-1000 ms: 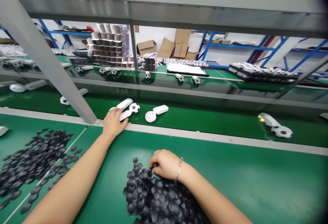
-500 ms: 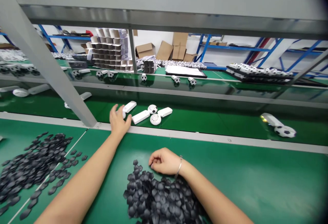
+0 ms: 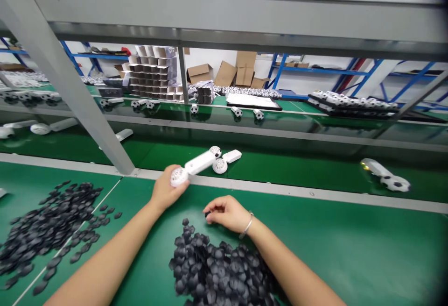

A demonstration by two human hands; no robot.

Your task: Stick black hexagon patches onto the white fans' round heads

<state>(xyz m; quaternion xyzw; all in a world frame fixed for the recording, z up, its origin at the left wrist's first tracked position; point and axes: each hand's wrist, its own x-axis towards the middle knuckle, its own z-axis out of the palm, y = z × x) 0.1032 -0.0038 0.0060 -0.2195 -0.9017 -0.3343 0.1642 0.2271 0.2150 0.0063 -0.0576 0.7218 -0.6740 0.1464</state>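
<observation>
My left hand (image 3: 168,188) grips the round head of a white device (image 3: 179,177) at the near metal edge of the green belt. Between the fingertips of my right hand (image 3: 227,212) is a small black piece (image 3: 207,214). That hand hovers just above a pile of black pieces (image 3: 224,268) on the green table (image 3: 350,250). On the belt beyond my left hand lie a white device with a long handle (image 3: 201,162), partly overlapped in view, and another white device with a round head (image 3: 220,166).
More black pieces (image 3: 59,222) are spread at the left. A slanted metal post (image 3: 87,100) stands left of my left hand. A football-patterned device (image 3: 395,183) lies on the belt at the right. Stacked white boxes (image 3: 154,74) stand at the back.
My left hand has closed on a white device and drawn it toward the table edge. My right hand has risen slightly, and a black piece now shows in its fingertips.
</observation>
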